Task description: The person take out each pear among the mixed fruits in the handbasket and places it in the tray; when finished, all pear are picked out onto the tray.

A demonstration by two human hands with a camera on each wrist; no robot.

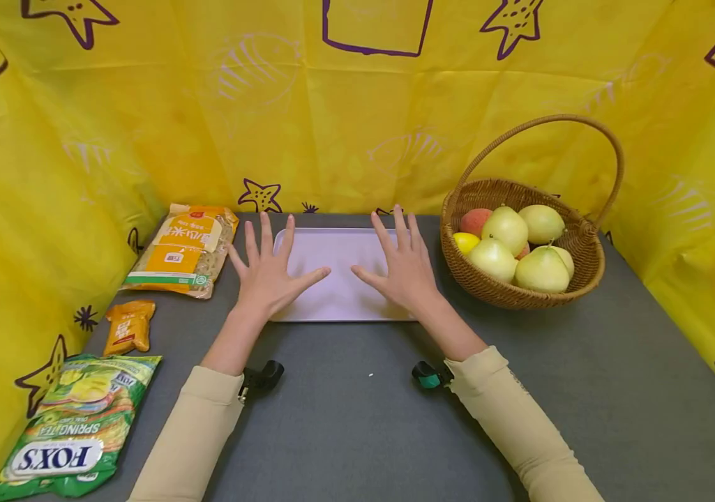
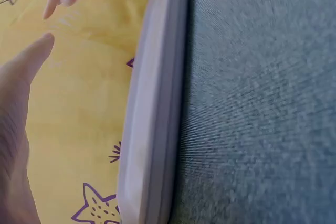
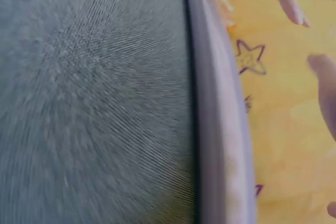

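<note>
Tray (image 1: 341, 296) left of basket (image 1: 489, 290)

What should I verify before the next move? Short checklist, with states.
1. Left hand free: ok, spread wide, holding nothing.
2. Right hand free: ok, likewise.
3. Tray flat on the table: ok.
4. Grip on tray: not ok, neither hand holds it.
5. Fruit inside basket: ok.
6. Green bag, small packet and big packet fully sealed: cannot tell.

Tray (image 1: 341, 275) partly hidden, sleeves (image 1: 190, 432) cut off below; speck (image 1: 371, 375) too small to identify
</note>
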